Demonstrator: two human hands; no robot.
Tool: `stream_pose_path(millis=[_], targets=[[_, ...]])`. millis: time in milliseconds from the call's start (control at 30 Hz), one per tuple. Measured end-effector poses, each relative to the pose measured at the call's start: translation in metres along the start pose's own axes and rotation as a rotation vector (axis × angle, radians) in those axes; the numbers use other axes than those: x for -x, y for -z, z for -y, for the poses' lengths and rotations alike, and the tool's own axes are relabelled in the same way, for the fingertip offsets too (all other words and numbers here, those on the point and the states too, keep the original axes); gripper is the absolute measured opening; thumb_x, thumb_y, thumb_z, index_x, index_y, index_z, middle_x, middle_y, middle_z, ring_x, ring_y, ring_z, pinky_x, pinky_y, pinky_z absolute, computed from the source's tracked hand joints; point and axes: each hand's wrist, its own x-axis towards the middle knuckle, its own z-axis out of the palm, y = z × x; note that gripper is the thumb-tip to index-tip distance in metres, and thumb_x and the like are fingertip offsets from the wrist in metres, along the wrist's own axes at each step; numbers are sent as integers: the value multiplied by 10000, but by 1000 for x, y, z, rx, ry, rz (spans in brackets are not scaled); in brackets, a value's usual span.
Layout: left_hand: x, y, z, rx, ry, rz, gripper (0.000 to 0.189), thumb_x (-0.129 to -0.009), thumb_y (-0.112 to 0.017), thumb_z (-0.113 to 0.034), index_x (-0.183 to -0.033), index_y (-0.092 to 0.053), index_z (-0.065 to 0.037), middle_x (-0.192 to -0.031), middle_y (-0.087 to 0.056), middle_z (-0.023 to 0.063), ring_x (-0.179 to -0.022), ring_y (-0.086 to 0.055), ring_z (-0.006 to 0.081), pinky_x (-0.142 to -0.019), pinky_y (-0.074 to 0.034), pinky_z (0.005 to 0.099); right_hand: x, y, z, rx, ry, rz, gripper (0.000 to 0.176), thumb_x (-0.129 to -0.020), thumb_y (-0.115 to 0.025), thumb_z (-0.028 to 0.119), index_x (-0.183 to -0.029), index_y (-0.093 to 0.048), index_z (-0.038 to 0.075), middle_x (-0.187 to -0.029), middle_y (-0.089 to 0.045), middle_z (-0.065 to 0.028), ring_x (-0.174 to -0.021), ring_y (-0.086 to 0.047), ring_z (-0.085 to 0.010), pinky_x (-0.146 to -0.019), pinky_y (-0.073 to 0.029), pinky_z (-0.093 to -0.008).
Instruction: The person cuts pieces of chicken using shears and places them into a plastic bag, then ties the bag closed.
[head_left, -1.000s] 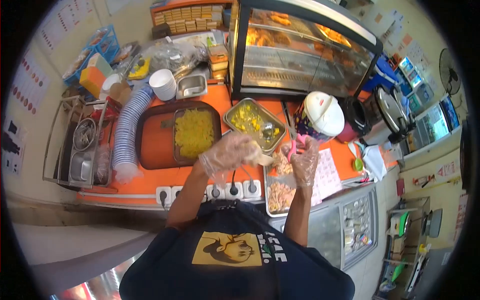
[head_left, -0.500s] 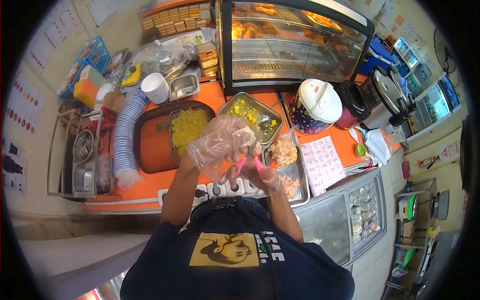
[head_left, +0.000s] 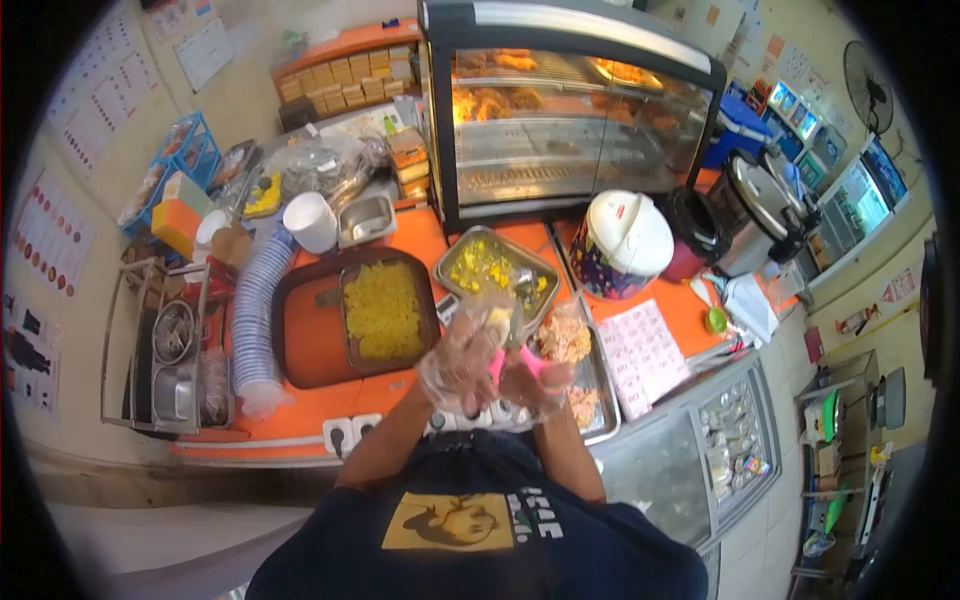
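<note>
My left hand [head_left: 452, 368], in a clear plastic glove, is closed on a small pale piece of food [head_left: 497, 324] that I cannot identify. Pink-handled scissors [head_left: 533, 361] are in my right hand [head_left: 538, 392], also gloved, their blades pointing away from me beside the food. Both hands are held close together over the counter's front edge. Just beyond them lies a metal tray [head_left: 462, 236] with yellow chopped bits. To the right, another metal tray [head_left: 598, 425] carries heaps of pale shredded food [head_left: 565, 335].
A pan of yellow rice [head_left: 383, 310] sits on a brown tray [head_left: 290, 350] at left, beside stacked cups [head_left: 260, 310]. The heated display case [head_left: 590, 130] stands behind. At right are a patterned bucket [head_left: 620, 245], printed paper [head_left: 642, 355] and cookers [head_left: 755, 215].
My left hand has turned and drawn in, exposing the pale food beside the scissors. The scissors, still in my right hand, now show their blades. The view has shifted slightly.
</note>
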Motion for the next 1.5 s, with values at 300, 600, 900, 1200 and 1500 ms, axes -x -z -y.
stream_pose_path(millis=[300,600,900,1200,1500], targets=[[-11,-6,-45,-29,211,114,204,-891,-479,-158,-764,-546,-12,-631,-515,121,-556,-495,188,-500,-394,374,1,-61,26,-21,98,184,618,-902,-460,637,-1049,-527,40,-729,-539,-68,-654,-515,-220,-574,-408,-316],[-11,4,-32,-280,-162,302,221,-890,-525,-188,-757,-532,-11,-609,-499,128,-538,-488,255,-532,-413,386,46,-32,4,77,2,-115,846,-640,-591,812,-972,-579,34,-834,-550,-46,-736,-481,-169,-636,-357,-284],[-20,9,-31,-587,-514,498,260,-692,-689,-98,-910,-580,-8,-674,-567,117,-582,-600,326,-487,-465,424,38,-78,34,128,-36,123,948,-561,-609,875,-977,-543,26,-899,-477,-60,-805,-434,-174,-670,-317,-266],[-18,3,-23,-576,-444,475,296,-712,-661,-112,-965,-592,26,-639,-534,115,-567,-570,318,-499,-447,421,46,-91,41,128,-56,-105,802,-666,-525,867,-817,-526,79,-799,-491,-42,-729,-438,-138,-632,-334,-239],[-25,8,-22,-604,-547,561,265,-771,-636,-146,-968,-599,28,-739,-584,139,-617,-590,334,-568,-479,427,36,-95,34,66,-9,-109,688,-672,-677,735,-801,-528,75,-801,-489,-33,-743,-448,-147,-610,-328,-255]])
